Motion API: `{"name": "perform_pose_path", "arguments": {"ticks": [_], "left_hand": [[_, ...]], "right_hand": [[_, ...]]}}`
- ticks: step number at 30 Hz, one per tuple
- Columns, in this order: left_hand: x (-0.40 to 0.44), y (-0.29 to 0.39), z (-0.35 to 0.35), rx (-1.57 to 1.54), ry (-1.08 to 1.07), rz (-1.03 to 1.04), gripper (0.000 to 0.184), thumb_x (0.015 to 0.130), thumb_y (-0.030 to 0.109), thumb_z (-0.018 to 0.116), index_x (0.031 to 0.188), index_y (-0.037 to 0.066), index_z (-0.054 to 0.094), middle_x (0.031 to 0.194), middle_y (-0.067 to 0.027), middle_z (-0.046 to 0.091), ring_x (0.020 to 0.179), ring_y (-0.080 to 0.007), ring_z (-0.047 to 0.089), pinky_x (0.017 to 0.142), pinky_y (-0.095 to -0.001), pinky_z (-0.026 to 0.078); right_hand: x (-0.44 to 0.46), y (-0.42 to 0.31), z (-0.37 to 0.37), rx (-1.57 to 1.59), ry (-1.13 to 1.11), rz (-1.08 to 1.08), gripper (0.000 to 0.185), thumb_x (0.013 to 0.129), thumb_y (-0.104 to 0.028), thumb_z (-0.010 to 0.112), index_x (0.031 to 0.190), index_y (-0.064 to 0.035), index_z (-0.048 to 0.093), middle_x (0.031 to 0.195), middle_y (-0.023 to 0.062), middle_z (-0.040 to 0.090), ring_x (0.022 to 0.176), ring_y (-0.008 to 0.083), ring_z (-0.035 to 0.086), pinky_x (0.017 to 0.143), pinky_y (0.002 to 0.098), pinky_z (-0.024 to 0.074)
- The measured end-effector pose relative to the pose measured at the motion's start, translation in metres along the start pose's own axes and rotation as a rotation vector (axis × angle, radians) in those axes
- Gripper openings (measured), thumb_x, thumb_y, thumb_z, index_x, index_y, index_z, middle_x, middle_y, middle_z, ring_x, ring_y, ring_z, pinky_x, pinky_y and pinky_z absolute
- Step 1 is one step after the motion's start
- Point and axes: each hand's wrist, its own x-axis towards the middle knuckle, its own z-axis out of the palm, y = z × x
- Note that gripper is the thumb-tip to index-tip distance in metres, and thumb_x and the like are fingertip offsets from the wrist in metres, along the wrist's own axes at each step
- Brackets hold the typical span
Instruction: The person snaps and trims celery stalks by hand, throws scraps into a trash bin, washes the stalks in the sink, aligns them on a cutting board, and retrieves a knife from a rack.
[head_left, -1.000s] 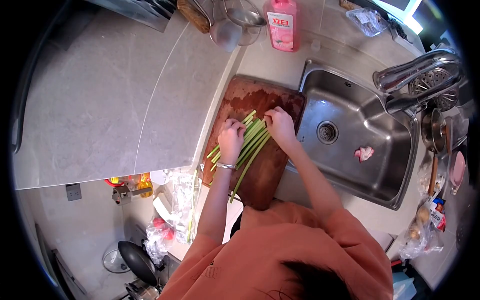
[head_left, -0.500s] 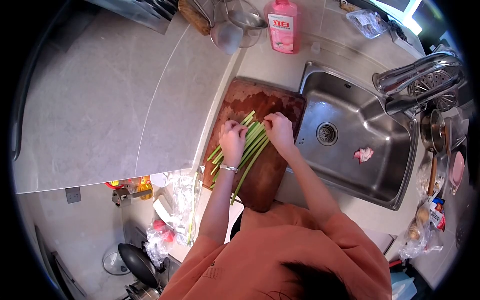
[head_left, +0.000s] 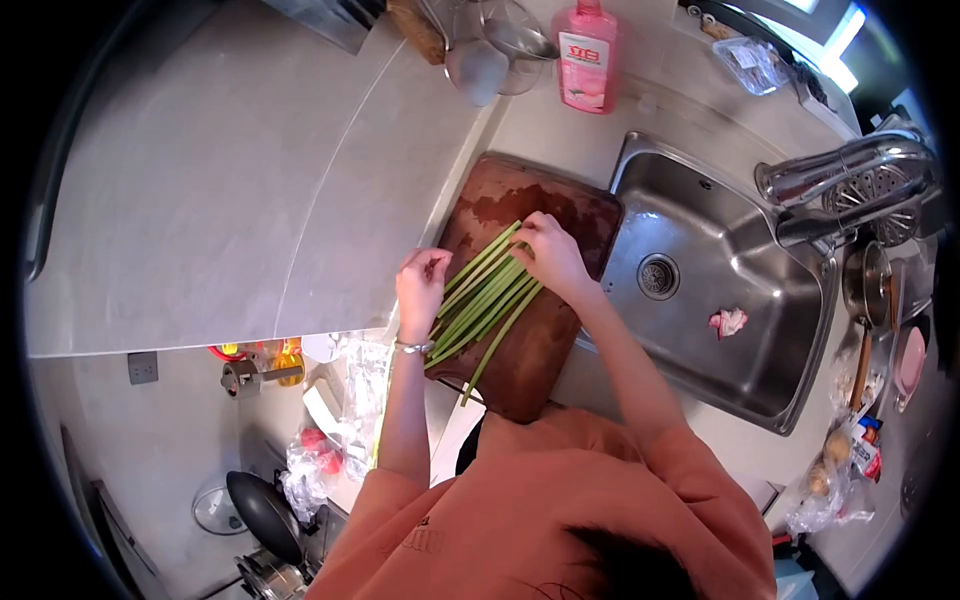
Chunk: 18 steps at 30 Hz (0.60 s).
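Long green stalks [head_left: 490,300] lie in a slanting bundle on a wet brown cutting board [head_left: 535,365]. My right hand [head_left: 548,255] is closed over their upper ends, with its fingertips on the stalks. At the left edge of the board is my left hand [head_left: 421,290], beside the lower part of the bundle. Its thumb and fingers are pinched together, and whatever they may hold is too small to make out. A bracelet circles the left wrist.
Right of the board is a steel sink [head_left: 690,355] with a pink-white scrap [head_left: 728,321] in it and a faucet [head_left: 850,165] over it. A pink bottle [head_left: 587,60] and strainers [head_left: 490,60] stand behind. A black pan [head_left: 264,515] is at lower left.
My left hand has moved left and away from the tops of the stalks to the board's edge. My right hand has shifted slightly up and left onto the bundle. The view has shifted slightly.
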Motion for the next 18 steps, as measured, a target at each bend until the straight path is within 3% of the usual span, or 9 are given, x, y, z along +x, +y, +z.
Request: {"name": "perform_pose_path", "arguments": {"ticks": [4,8,18], "left_hand": [[-0.023,-0.016,-0.022,0.295,-0.153,0.075,0.006,0.071,0.005,0.063,0.077,0.005,0.064,0.079,-0.0091,0.058,0.077,-0.027,0.057,0.068,-0.036,0.047],[-0.044,-0.033,-0.021,0.389,-0.195,0.094,0.01,0.069,0.008,0.066,0.078,0.007,0.065,0.08,-0.009,0.056,0.083,-0.0274,0.054,0.074,-0.0364,0.045],[-0.054,-0.038,-0.011,0.399,-0.085,0.139,0.012,0.067,0.007,0.066,0.078,0.006,0.061,0.08,-0.0101,0.056,0.082,-0.0291,0.054,0.074,-0.0379,0.045]], "right_hand": [[0.011,0.004,0.004,-0.028,-0.226,0.015,0.022,0.06,-0.017,0.074,0.075,-0.0098,0.061,0.091,0.0056,0.048,0.095,0.0232,0.049,0.078,0.0353,0.046],[0.022,0.011,0.004,-0.037,-0.351,0.037,0.024,0.06,-0.02,0.075,0.075,-0.0102,0.059,0.092,0.0065,0.048,0.098,0.0242,0.048,0.079,0.0358,0.0452],[0.028,0.017,-0.001,0.108,-0.307,-0.031,0.022,0.061,-0.022,0.074,0.07,-0.0079,0.059,0.074,0.0063,0.057,0.08,0.024,0.055,0.071,0.0351,0.0448]]}}
